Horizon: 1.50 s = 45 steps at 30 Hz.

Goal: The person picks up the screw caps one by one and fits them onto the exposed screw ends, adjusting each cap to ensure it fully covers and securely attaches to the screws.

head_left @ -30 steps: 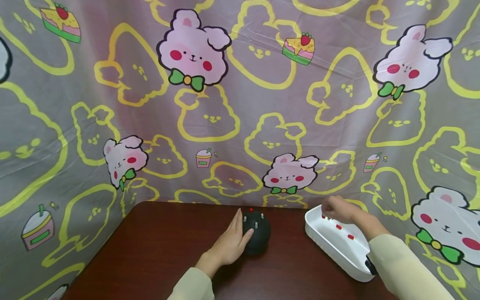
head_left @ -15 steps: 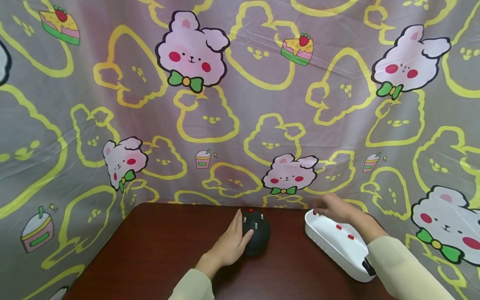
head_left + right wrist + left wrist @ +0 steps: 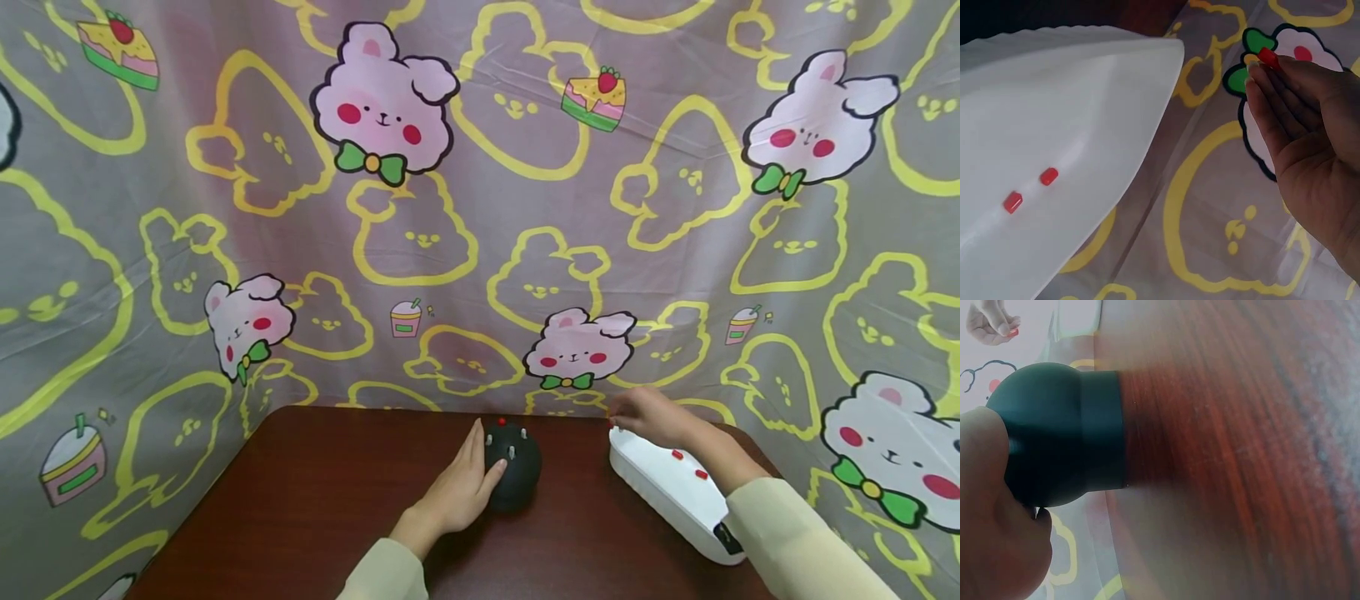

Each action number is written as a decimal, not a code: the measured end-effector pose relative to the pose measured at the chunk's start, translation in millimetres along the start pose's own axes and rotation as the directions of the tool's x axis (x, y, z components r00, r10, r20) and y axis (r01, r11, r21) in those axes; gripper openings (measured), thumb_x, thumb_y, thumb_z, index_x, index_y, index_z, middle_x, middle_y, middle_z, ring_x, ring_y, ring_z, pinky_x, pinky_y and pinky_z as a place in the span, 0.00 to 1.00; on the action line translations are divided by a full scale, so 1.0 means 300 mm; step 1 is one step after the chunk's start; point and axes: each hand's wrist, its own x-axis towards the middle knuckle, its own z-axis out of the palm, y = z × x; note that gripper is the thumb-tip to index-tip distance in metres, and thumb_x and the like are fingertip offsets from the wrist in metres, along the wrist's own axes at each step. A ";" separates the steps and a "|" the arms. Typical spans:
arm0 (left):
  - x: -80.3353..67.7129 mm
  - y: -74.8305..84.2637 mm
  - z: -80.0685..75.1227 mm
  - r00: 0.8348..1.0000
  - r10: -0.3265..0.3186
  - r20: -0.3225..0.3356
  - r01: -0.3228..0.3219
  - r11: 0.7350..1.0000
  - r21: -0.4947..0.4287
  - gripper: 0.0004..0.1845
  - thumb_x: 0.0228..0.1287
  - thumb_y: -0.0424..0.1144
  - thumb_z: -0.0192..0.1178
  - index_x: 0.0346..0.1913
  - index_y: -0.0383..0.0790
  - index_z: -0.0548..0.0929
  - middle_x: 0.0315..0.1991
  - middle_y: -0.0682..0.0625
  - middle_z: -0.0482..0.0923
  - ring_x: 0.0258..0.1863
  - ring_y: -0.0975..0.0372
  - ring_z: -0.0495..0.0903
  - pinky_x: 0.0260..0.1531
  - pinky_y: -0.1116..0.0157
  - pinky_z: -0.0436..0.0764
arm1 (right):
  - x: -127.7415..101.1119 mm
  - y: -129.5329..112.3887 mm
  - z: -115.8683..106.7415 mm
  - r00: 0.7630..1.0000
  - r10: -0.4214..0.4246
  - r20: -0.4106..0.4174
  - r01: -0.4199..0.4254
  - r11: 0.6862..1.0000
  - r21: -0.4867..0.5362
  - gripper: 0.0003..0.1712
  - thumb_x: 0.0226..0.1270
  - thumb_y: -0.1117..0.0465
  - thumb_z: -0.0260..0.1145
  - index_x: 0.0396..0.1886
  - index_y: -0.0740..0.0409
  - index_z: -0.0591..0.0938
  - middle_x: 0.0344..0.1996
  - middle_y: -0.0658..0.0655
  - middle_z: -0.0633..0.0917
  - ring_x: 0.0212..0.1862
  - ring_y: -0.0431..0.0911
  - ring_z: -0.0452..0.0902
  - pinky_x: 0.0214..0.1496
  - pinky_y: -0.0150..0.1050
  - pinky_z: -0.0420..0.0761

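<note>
Our left hand rests with straight fingers against a black, rounded object topped with small grey pegs and a red piece, standing on the reddish-brown wooden counter. Our right hand pinches a small red block near the far end of a long white dish holding two more red blocks.

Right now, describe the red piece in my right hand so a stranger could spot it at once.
On the brown table, find the long white tray toward the right; your right hand is by its far end. That hand pinches the red piece, the only one held, while two red lookalikes lie inside the tray.
</note>
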 end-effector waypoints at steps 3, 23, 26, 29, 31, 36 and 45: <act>0.000 0.000 0.001 1.000 -0.003 0.001 0.003 1.000 -0.004 0.46 0.80 0.64 0.38 0.82 0.31 0.40 0.83 0.38 0.37 0.81 0.50 0.44 0.75 0.48 0.57 | 0.006 -0.018 0.003 1.000 -0.008 0.001 0.008 1.000 0.008 0.09 0.70 0.72 0.67 0.31 0.57 0.84 0.24 0.44 0.84 0.27 0.34 0.75 0.29 0.34 0.77; -0.015 0.018 -0.012 1.000 0.021 -0.016 -0.021 1.000 0.009 0.45 0.82 0.61 0.39 0.81 0.27 0.42 0.82 0.35 0.39 0.81 0.47 0.46 0.74 0.46 0.58 | 0.047 -0.098 0.026 0.998 -0.065 -0.004 0.065 0.997 0.028 0.07 0.70 0.72 0.66 0.32 0.59 0.84 0.24 0.42 0.84 0.28 0.40 0.80 0.30 0.34 0.79; -0.014 0.018 -0.012 1.000 0.009 -0.005 -0.009 1.000 0.012 0.45 0.82 0.62 0.38 0.81 0.28 0.42 0.83 0.37 0.37 0.81 0.49 0.45 0.75 0.47 0.58 | 0.055 -0.105 0.032 0.997 -0.075 -0.003 0.075 0.996 0.042 0.09 0.70 0.72 0.66 0.32 0.56 0.84 0.25 0.42 0.84 0.28 0.38 0.79 0.30 0.34 0.79; -0.013 0.017 -0.011 1.000 0.001 0.003 -0.001 1.000 0.015 0.45 0.81 0.62 0.38 0.81 0.30 0.41 0.83 0.38 0.36 0.82 0.50 0.43 0.75 0.49 0.57 | 0.062 -0.115 0.039 0.996 -0.090 -0.006 0.090 0.995 0.048 0.09 0.70 0.72 0.66 0.32 0.55 0.83 0.25 0.43 0.84 0.28 0.37 0.78 0.30 0.34 0.78; -0.012 0.017 -0.012 1.000 0.002 0.003 -0.002 1.000 0.011 0.45 0.81 0.63 0.38 0.82 0.30 0.41 0.83 0.39 0.36 0.82 0.50 0.44 0.75 0.48 0.57 | 0.066 -0.123 0.043 0.995 -0.098 -0.010 0.098 0.994 0.045 0.09 0.69 0.72 0.67 0.31 0.55 0.83 0.25 0.43 0.83 0.27 0.37 0.77 0.30 0.34 0.78; -0.011 0.017 -0.013 1.000 -0.006 0.008 0.006 1.000 0.010 0.46 0.81 0.64 0.37 0.82 0.32 0.40 0.83 0.39 0.36 0.82 0.51 0.43 0.76 0.49 0.56 | 0.081 -0.146 0.053 0.992 -0.126 -0.023 0.126 0.992 0.019 0.09 0.69 0.70 0.68 0.31 0.53 0.84 0.24 0.41 0.83 0.27 0.33 0.76 0.30 0.34 0.78; -0.010 0.014 -0.012 1.000 0.000 0.007 0.000 1.000 0.006 0.46 0.81 0.64 0.37 0.82 0.31 0.40 0.83 0.38 0.36 0.82 0.48 0.44 0.75 0.47 0.57 | 0.113 -0.178 0.072 0.983 -0.177 -0.041 0.176 0.984 -0.022 0.07 0.69 0.68 0.70 0.32 0.53 0.85 0.24 0.40 0.83 0.25 0.32 0.73 0.28 0.33 0.76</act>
